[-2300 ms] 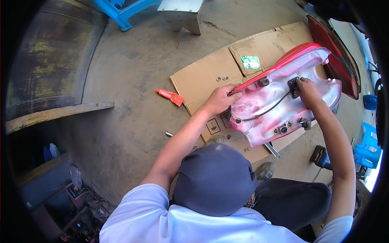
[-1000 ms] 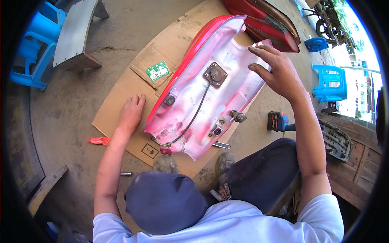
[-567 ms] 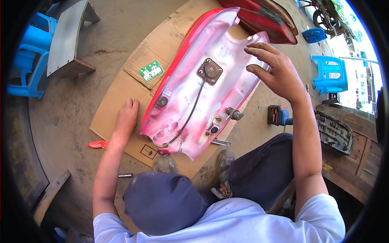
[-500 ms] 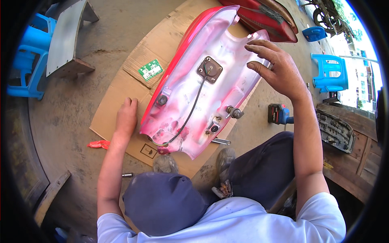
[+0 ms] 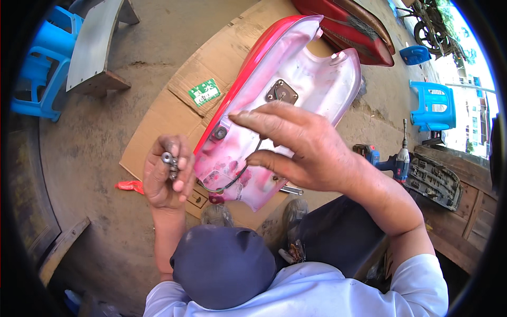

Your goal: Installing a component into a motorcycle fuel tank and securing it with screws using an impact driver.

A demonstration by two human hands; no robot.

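Observation:
A red motorcycle fuel tank lies upside down, its pinkish-white underside facing up. Bolted to the underside is a dark sensor plate; a black wire runs from it toward the near end. Left of the tank, my left hand is turned palm up with fingers curled around small metal bolts. Over the tank's near half hovers my right hand, its thumb and fingers apart with nothing between them. It covers part of the wire and the tank's near right side, including the fuel tap.
Flattened cardboard lies under the tank. A red seat is beyond it; a wrench lies at the near end. To the right are a cordless driver, a grey plastic part and a blue stool.
My left hand has lifted off the cardboard and turned up, showing the bolts. My right hand has moved left and nearer over the tank. The driver's upright bit has come into sight.

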